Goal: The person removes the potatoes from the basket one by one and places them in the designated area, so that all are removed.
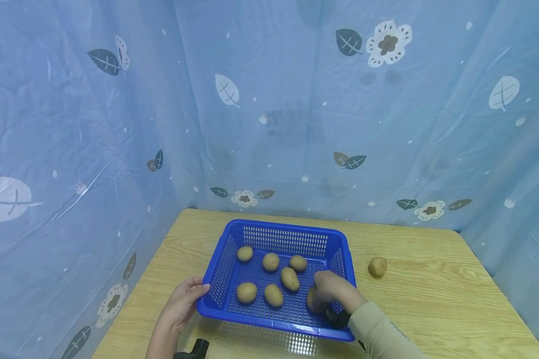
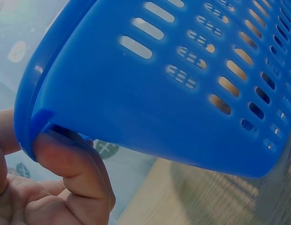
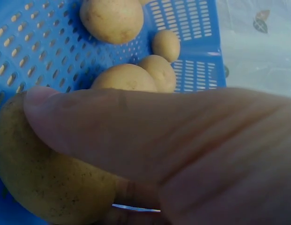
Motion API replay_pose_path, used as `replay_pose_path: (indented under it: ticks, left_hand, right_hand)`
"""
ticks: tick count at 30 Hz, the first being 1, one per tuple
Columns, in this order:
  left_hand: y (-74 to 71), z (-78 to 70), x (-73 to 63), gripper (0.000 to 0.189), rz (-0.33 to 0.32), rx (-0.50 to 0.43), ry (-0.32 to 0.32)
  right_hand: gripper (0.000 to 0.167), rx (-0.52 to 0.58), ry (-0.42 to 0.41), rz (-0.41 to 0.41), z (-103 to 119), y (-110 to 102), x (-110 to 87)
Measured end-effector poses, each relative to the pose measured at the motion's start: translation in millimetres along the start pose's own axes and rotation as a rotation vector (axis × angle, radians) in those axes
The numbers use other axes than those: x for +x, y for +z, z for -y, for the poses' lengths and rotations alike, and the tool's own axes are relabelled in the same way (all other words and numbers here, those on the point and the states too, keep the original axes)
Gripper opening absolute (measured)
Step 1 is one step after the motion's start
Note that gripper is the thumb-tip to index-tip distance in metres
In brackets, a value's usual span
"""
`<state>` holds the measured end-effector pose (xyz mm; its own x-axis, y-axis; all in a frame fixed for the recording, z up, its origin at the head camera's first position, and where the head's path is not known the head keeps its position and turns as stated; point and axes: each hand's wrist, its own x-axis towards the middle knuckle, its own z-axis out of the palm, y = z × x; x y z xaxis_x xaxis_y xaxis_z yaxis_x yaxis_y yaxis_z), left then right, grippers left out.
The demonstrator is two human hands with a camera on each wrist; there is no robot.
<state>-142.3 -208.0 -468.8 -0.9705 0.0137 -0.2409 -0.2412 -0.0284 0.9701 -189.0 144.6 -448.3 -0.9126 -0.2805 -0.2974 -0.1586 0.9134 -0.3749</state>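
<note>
A blue plastic basket [image 1: 269,320] with slotted walls stands tilted over the wooden table, its front side raised. My left hand [image 1: 181,301] grips the rim at its front left corner, thumb on top; in the left wrist view the fingers [image 2: 72,161] curl under that rim. Inside, at the right end, my right hand [image 1: 334,289] holds a brown potato [image 3: 51,173], with the thumb [image 3: 89,122] lying across it. Several other potatoes lie spread over the basket floor, among them one potato [image 1: 290,279] just left of the right hand.
One more potato [image 1: 378,267] sits on the wooden table [image 1: 431,294], right of the basket. Blue patterned curtains [image 1: 296,109] hang behind the table and along both sides. A black wrist strap piece [image 1: 199,347] shows by the left forearm.
</note>
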Motion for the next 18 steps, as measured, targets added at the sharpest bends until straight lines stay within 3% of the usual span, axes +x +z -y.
replay_pose_path:
  ticks: [18]
  left_hand:
    - [-0.6, -0.8, 0.5, 0.037, 0.009, -0.002, -0.005]
  right_hand:
    - [0.031, 0.071, -0.119, 0.036, -4.0, 0.9, 1.8]
